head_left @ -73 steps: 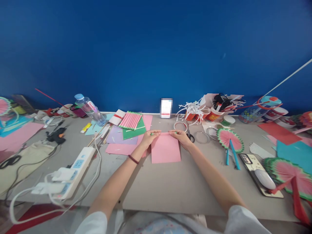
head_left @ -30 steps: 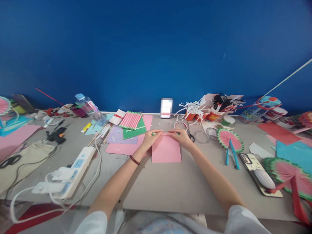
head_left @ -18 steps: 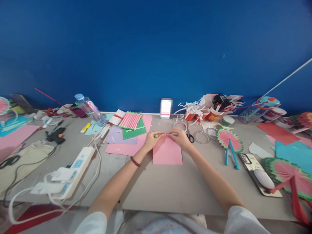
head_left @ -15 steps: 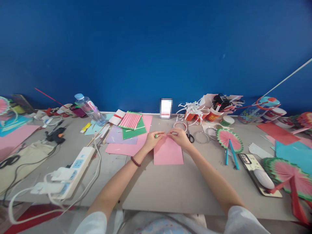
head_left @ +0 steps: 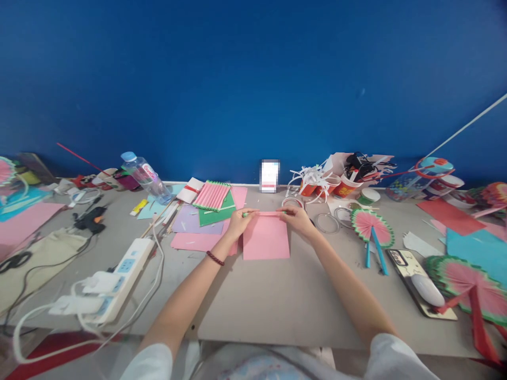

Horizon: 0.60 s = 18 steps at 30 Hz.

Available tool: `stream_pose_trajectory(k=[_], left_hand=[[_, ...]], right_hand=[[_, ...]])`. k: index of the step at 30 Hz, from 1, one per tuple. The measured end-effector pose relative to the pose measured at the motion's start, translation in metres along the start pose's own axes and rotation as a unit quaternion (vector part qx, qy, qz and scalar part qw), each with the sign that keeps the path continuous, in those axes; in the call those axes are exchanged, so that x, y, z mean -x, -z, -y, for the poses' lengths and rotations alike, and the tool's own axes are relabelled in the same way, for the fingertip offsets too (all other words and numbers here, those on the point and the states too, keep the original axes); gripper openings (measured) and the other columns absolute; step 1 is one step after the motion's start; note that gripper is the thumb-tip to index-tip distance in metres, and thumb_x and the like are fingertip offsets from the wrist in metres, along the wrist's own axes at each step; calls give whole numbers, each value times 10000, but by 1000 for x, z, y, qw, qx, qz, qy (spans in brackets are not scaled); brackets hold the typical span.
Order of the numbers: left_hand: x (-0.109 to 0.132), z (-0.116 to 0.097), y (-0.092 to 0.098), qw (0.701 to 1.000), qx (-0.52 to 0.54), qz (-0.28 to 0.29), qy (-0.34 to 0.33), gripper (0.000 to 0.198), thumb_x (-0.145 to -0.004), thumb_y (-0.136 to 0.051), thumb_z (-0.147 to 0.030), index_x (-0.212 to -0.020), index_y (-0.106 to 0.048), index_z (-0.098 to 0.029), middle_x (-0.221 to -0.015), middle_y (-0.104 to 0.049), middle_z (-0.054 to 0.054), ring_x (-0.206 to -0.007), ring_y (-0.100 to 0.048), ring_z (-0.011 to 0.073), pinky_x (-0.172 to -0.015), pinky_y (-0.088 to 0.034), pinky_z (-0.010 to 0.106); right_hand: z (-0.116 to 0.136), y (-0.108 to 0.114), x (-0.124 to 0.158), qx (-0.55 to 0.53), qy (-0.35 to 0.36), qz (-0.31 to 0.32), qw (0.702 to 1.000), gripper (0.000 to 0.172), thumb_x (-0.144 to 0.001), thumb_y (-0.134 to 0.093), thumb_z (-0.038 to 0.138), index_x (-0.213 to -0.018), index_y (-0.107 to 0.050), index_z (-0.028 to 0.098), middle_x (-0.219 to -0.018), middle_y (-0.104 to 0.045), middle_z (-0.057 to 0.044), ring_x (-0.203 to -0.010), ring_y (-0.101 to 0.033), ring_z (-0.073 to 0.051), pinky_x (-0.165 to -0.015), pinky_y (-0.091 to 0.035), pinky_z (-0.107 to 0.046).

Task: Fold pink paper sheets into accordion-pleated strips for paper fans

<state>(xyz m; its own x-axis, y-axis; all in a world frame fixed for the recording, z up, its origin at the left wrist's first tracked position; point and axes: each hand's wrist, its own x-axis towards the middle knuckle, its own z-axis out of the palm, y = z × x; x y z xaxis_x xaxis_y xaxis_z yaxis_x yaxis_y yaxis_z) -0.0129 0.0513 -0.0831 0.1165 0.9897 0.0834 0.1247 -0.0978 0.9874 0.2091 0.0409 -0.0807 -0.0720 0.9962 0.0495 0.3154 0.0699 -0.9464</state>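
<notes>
A pink sheet of paper lies in front of me, with a narrow folded strip along its far edge and bits of green at the strip's ends. My left hand pinches the left end of that strip. At the right end, my right hand has it between thumb and fingers. Up and to the left, a pink pleated paper piece with green tips rests partly on a green sheet. Just beyond my right hand lies a roll of tape.
A power strip with cables and a tilted bottle are on the left. Cups with paper scraps, a round watermelon-look paper fan, a phone and a white mouse occupy the right. A blue wall stands behind.
My hands have moved apart, from near the middle of the paper's far edge to its two ends. The pink sheet has shifted slightly left and away from me.
</notes>
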Motion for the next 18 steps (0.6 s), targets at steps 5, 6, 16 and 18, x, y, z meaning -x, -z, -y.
stream_pose_trajectory(k=[5,6,16,18], left_hand=[[-4,1,7,1000,2,2,-8,236,-701,-692,-366,-820,-733,-167,-946,-730,91,-948,-647,233,-896,-453,355],[-4,1,7,1000,1,5,-7,238,-700,-692,-367,-819,-733,-165,-949,-729,94,-950,-647,234,-901,-452,359],[-10,9,14,999,15,36,34,306,-642,-733,-382,-863,-736,-171,-872,-728,70,-830,-639,206,-774,-468,311],[-12,10,18,997,36,45,46,368,-633,-736,-393,-923,-728,-166,-777,-713,47,-729,-620,176,-692,-462,285]], right_hand=[[-4,6,-2,-68,-37,-4,997,332,-645,-718,453,-825,-716,173,-824,-704,-51,-751,-618,-176,-722,-457,-301],[-5,6,-2,-70,-39,-7,997,325,-642,-719,455,-806,-717,175,-825,-705,-48,-752,-614,-173,-724,-454,-299],[-13,5,-4,-63,-49,-7,997,350,-625,-690,525,-706,-660,186,-716,-656,-30,-665,-572,-168,-635,-437,-297],[-14,7,-5,-53,-49,-14,997,351,-625,-684,537,-704,-653,196,-717,-657,-31,-664,-573,-173,-624,-438,-300]])
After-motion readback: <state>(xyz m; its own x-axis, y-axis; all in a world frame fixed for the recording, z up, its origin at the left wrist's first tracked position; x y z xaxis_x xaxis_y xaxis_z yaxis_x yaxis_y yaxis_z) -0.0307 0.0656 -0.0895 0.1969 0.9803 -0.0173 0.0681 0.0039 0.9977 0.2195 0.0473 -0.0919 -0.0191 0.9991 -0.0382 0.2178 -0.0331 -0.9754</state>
